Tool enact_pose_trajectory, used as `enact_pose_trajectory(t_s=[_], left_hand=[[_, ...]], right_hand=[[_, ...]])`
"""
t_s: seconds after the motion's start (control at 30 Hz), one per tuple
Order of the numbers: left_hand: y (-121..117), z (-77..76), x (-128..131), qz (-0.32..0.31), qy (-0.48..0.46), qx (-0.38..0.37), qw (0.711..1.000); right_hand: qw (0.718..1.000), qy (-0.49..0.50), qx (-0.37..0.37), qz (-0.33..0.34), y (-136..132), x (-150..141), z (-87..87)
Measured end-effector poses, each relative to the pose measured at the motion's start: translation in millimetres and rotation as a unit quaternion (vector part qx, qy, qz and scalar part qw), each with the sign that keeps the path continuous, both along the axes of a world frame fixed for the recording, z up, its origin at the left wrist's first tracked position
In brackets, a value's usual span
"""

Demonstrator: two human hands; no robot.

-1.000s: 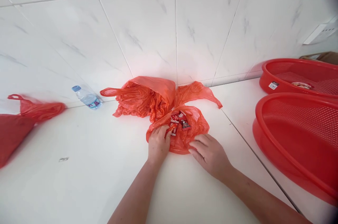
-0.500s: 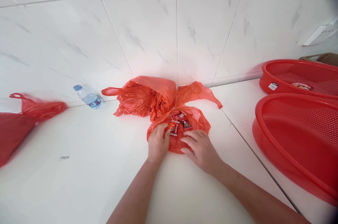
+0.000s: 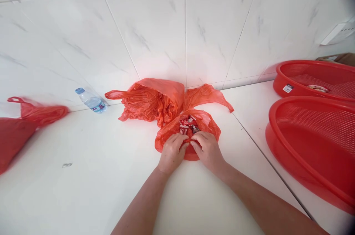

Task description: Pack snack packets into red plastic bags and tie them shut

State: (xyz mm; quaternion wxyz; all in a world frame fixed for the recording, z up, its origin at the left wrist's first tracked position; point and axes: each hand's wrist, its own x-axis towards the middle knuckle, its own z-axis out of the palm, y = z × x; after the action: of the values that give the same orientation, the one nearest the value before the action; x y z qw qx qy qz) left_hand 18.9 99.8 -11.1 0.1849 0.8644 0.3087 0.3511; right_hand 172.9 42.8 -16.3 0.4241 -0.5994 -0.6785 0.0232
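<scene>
A thin red plastic bag [image 3: 212, 124] lies spread open on the white table, with several small red-wrapped candies [image 3: 183, 130] inside it. Over the near part of the bag, my left hand [image 3: 172, 152] and my right hand [image 3: 207, 150] meet with their fingertips almost touching. Each pinches one end of a narrow red-wrapped candy [image 3: 188, 140] between thumb and fingers. Most of that piece is covered by my fingers. Right behind the open bag, a bundle of crumpled red plastic bags [image 3: 144, 104] leans against the tiled wall.
Two red perforated plastic baskets [image 3: 280, 142] stand at the right, one behind the other. A clear water bottle [image 3: 91, 101] with a blue cap is by the wall on the left. Another red plastic bag [image 3: 16, 135] lies at the far left. A seam crosses the table [image 3: 97, 190] on the right.
My hands have come together over the bag. My right hand, apart and open before, has moved left and closed on the candy that my left hand grips.
</scene>
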Motion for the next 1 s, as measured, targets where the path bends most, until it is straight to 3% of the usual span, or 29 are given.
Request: enact_pose_trajectory(t_s=[0.5, 1.0], left_hand=[[-0.4, -0.1, -0.4, 0.006, 0.050, -0.028, 0.998], [0.5, -9.8, -0.6, 0.007, -0.018, -0.005, 1.000]], right_hand=[[0.999, -0.027, 0.014, 0.028, -5.4, -4.6, -1.0], [1.000, -0.008, 0.006, 0.002, -5.7, 1.4, -6.4]])
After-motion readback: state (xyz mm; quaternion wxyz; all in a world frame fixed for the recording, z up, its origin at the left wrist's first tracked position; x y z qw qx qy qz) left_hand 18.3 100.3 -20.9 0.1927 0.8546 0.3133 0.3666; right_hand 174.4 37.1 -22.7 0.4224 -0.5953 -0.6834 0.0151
